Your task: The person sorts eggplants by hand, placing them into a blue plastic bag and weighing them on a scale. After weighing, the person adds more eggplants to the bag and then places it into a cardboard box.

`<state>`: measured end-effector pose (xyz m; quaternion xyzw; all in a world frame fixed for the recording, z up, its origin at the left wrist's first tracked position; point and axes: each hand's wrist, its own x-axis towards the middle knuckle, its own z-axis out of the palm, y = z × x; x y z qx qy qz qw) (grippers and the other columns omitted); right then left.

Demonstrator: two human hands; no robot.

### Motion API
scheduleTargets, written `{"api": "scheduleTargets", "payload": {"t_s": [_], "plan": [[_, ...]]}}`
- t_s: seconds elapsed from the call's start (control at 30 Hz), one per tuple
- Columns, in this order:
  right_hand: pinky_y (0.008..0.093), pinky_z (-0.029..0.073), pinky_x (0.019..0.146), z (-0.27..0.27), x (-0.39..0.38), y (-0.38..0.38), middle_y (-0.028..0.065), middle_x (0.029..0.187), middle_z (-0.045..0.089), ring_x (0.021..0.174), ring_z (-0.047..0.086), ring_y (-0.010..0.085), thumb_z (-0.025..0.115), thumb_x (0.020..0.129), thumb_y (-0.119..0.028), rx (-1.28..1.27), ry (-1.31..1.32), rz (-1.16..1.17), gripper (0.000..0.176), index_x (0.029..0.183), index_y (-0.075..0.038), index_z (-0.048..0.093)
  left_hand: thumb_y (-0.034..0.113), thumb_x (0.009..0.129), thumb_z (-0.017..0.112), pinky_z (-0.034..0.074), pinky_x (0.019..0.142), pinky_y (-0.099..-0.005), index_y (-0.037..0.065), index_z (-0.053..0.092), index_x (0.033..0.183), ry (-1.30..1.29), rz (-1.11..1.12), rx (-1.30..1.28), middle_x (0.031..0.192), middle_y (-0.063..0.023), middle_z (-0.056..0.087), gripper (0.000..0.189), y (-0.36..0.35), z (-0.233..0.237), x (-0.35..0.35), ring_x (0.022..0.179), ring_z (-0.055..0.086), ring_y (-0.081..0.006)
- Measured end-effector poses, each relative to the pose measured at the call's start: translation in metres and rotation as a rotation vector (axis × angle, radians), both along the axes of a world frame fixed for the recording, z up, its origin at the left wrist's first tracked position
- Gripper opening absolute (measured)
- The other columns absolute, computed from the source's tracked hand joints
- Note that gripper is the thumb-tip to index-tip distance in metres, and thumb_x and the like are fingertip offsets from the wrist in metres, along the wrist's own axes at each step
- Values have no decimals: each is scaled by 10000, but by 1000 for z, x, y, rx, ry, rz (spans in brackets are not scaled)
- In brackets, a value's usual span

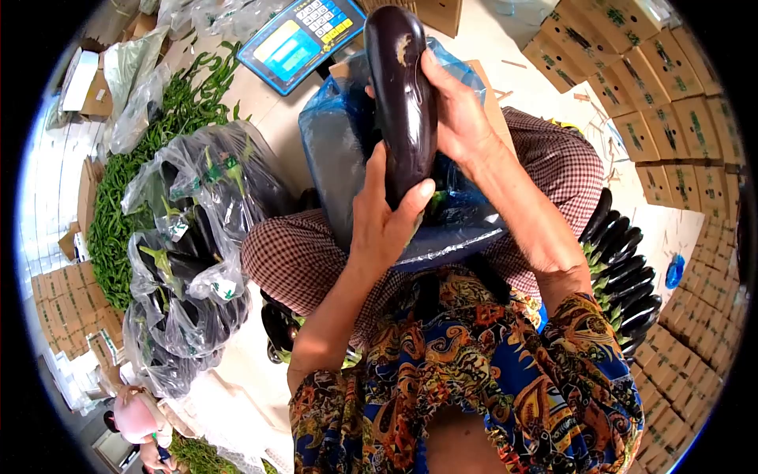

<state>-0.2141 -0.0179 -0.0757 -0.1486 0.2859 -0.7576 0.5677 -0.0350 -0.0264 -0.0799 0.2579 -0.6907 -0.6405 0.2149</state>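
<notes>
A large dark purple eggplant [407, 118] with a pale brown scar near its top is held up between both hands. My left hand [383, 201] grips its lower end, thumb and fingers on either side. Higher up, my right hand [458, 110] is closed around the right side, its fingertips hidden behind the eggplant. Beneath them, between my legs, stands a box lined with a blue plastic bag [328, 146]; its contents are mostly hidden.
A digital scale [296, 47] stands ahead. To the left are clear bags of eggplants [193, 237] and a pile of green peppers [118, 205]. Eggplants in a row [624, 268] lie at the right. Stacked cartons [671, 79] line the right side. Another person [136, 415] is at lower left.
</notes>
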Motion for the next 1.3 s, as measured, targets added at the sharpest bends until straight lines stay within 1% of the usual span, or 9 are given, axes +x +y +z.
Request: {"api": "scheduleTargets", "payload": {"t_s": [0.2, 0.43, 0.63, 0.87, 0.97, 1.03, 1.1, 1.17, 1.3], "plan": [[430, 518, 938, 3, -5, 5, 205, 1216, 591, 1159, 577, 307, 565, 934, -419, -164, -141, 158, 581, 1314, 10, 464, 290, 927, 589, 525, 752, -288, -19, 404, 1324, 391, -195, 740, 1042, -133, 611, 536, -3, 3, 2, 832, 648, -182], [437, 521, 944, -2, 6, 3, 266, 1233, 548, 1123, 588, 357, 621, 913, -377, 30, -30, 44, 642, 1353, 29, 389, 300, 927, 563, 531, 706, -278, -17, 474, 1241, 96, 8, 390, 985, -106, 634, 455, -1, 13, -6, 789, 646, -158], [420, 492, 981, 21, 18, -10, 255, 1275, 536, 1170, 564, 338, 488, 965, -451, -80, 126, 183, 648, 1373, 41, 387, 274, 890, 612, 516, 774, -279, -10, 463, 1277, 331, 5, 492, 1057, -110, 613, 502, -5, 24, 13, 864, 636, -161], [415, 596, 775, 42, 46, -32, 256, 1118, 624, 981, 659, 345, 498, 967, -413, -66, -231, 285, 519, 1264, 11, 508, 138, 742, 736, 519, 840, -311, 26, 378, 1362, 454, 74, 532, 1098, -114, 596, 724, 1, 23, 33, 967, 625, -198], [423, 481, 995, 28, 51, -42, 267, 1328, 500, 1183, 554, 356, 407, 975, -501, -88, 23, 386, 699, 1409, 45, 351, 115, 725, 738, 525, 819, -299, 34, 408, 1321, 422, 156, 559, 1088, -117, 617, 686, 11, 29, 47, 938, 626, -177], [440, 495, 970, 17, 54, -46, 255, 1310, 525, 1148, 581, 345, 433, 975, -485, 107, 120, 311, 672, 1397, 36, 386, 129, 722, 747, 526, 809, -299, 46, 431, 1290, 242, 179, 564, 1025, -112, 663, 655, 8, 49, 66, 914, 632, -166], [423, 448, 990, 8, 46, -45, 128, 1227, 613, 1120, 586, 275, 485, 976, -436, 62, -5, 443, 511, 1276, -27, 536, 126, 694, 766, 498, 753, -266, 0, 393, 1358, 603, 258, 684, 963, -51, 587, 773, 16, 46, 78, 862, 588, -147], [414, 427, 1021, 7, 51, -51, 142, 1309, 558, 1193, 541, 278, 486, 980, -419, -6, 132, 616, 538, 1352, -30, 465, 166, 653, 758, 476, 749, -271, 0, 370, 1385, 797, 338, 604, 1018, -56, 563, 845, 17, 48, 103, 864, 553, -138], [233, 524, 790, -15, 63, -43, 108, 1156, 621, 962, 630, 145, 601, 935, -351, 133, 670, 723, 568, 1348, 14, 462, 84, 676, 719, 446, 861, -286, 23, 398, 1337, 781, 652, 382, 1093, -72, 557, 738, 30, 66, 184, 987, 538, -152]]}}
